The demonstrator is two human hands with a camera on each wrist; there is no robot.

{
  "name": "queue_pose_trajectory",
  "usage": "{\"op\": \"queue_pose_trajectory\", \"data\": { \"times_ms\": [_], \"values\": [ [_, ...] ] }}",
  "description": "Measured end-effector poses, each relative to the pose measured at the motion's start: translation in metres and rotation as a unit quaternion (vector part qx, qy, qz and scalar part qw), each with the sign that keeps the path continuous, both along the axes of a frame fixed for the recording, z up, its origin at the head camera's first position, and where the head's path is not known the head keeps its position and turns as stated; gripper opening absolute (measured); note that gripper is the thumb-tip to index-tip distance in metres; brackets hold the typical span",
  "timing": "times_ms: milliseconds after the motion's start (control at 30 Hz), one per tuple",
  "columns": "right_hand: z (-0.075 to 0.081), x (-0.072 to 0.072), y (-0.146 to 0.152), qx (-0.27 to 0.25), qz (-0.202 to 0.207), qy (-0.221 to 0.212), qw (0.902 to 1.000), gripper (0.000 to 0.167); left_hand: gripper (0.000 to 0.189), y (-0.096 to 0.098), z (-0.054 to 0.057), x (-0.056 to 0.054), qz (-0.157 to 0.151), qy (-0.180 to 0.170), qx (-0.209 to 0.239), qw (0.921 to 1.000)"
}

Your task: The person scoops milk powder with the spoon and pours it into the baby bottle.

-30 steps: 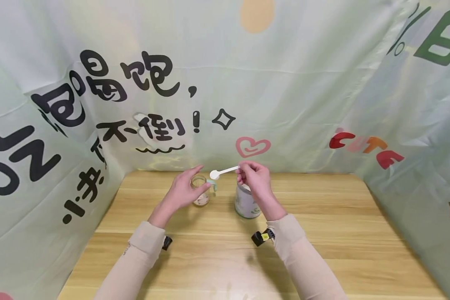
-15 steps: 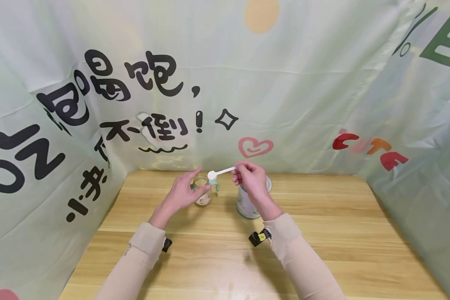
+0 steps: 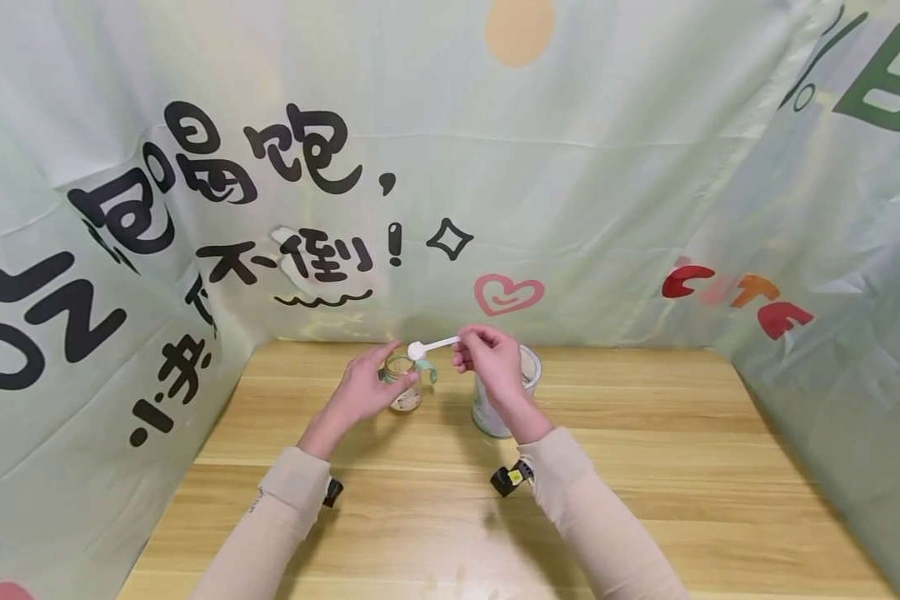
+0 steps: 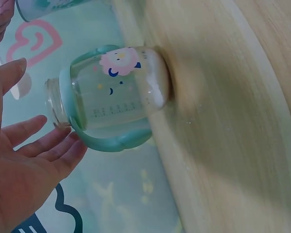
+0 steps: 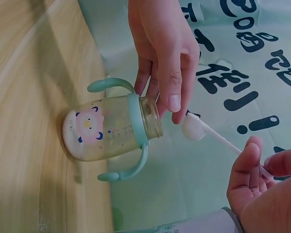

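A clear baby bottle (image 4: 111, 92) with green side handles stands upright and uncapped, white powder at its bottom. My left hand (image 3: 363, 387) is beside its neck, fingers spread and relaxed; in the left wrist view the fingertips (image 4: 63, 138) are at the neck and collar, though contact is hard to tell. My right hand (image 3: 495, 362) pinches the thin handle of a white measuring scoop (image 3: 417, 351) between thumb and fingers. The scoop's bowl (image 5: 194, 128) is just above the bottle's mouth, near the left thumb. Under the right hand stands a powder tin (image 3: 487, 408), partly hidden.
Both things stand on a wooden table (image 3: 435, 517), towards its back edge. A printed fabric backdrop (image 3: 600, 208) rises behind and along both sides. Some powder specks (image 5: 44, 224) lie on the tabletop.
My right hand has carried the scoop leftward, closer to the bottle's mouth. More of the tin's open top shows now. The left hand has stayed nearly in place at the bottle.
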State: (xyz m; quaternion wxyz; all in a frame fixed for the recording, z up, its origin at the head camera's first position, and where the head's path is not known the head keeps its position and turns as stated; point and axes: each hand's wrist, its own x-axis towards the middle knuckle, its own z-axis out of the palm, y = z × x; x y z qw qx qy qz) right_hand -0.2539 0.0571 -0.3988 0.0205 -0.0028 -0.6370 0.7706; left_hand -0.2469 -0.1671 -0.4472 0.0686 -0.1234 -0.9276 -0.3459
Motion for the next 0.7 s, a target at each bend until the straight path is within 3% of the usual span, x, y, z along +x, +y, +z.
{"op": "queue_pose_trajectory", "data": {
  "times_ms": [300,700],
  "values": [
    [0.000,0.000,-0.008,0.020,-0.004,0.010,0.9997,0.014,0.080,-0.004,-0.006,-0.003,0.007,0.002,0.000,1.0000],
    [-0.003,0.003,-0.018,0.037,-0.011,0.029,0.9988,0.015,0.066,-0.004,-0.012,-0.005,0.000,0.022,0.012,0.9997]
  ]
}}
